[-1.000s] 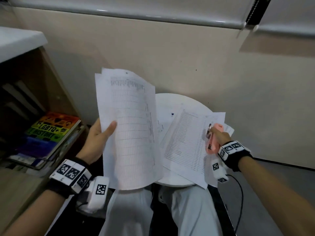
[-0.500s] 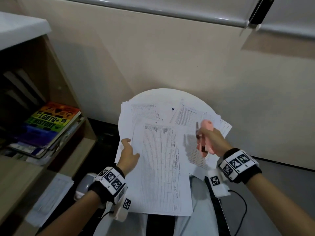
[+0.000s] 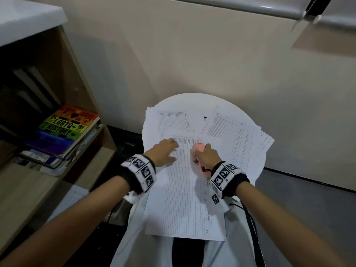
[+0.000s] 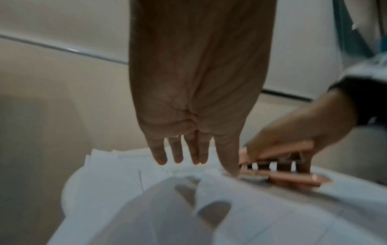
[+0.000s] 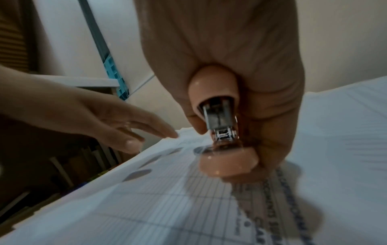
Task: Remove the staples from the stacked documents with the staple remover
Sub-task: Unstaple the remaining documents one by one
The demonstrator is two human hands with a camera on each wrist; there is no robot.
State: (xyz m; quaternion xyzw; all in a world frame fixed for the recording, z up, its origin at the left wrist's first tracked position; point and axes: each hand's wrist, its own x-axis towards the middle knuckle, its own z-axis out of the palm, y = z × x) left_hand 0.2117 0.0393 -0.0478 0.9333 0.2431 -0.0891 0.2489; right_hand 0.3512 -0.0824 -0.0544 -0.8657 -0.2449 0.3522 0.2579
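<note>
White round table [image 3: 169, 105] against a beige wall [image 3: 192, 54], shelf [image 3: 57, 143] to the left. Papers [image 3: 185, 199] cover the table. The left hand [image 3: 163, 151] lies flat, fingers straight, on them; the right hand [image 3: 207, 158] grips a pink remover [image 3: 198, 148] touching the top sheet.

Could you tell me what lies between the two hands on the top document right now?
Only bare printed paper of the top document separates the left hand from the right hand holding the pink staple remover, seen in the head view.
</note>
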